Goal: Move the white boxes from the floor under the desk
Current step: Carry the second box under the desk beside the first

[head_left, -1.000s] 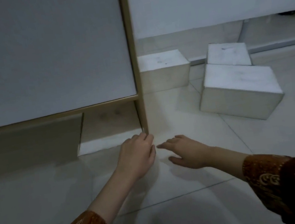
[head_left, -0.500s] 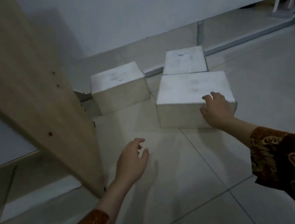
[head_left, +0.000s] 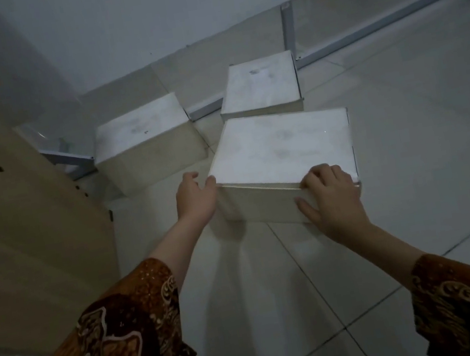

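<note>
Grasping the nearest white box (head_left: 281, 145) on the floor tiles (head_left: 424, 146): right hand (head_left: 333, 195) curls over its near corner, left hand (head_left: 196, 198) presses flat against its side. Next, likely, a 2-handed lift.

You've got matte, scuffed cardboard boxes (head_left: 281, 146), a glossy tiled floor (head_left: 404, 118), woodgrain panel (head_left: 21, 244), painted metal frame (head_left: 358, 29).

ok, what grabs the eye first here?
The nearest white box on the floor at centre, with the right hand gripping its front right corner and the left hand touching its left corner. A second white box sits just behind it, a third white box to the left near a wooden panel.
</note>
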`<control>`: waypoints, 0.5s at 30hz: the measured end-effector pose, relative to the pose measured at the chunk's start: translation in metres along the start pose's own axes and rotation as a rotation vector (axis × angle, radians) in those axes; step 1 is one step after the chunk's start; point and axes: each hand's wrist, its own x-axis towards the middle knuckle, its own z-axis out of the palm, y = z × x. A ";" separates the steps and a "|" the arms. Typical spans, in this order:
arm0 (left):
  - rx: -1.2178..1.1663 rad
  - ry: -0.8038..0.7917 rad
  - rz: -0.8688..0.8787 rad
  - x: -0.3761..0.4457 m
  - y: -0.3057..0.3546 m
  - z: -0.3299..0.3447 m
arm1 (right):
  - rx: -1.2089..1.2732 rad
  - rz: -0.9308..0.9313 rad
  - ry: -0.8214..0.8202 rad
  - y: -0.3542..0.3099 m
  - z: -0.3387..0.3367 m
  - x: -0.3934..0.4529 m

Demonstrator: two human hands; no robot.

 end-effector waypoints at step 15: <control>0.193 -0.182 0.024 -0.022 -0.019 0.008 | 0.444 0.821 -0.115 0.020 -0.052 -0.031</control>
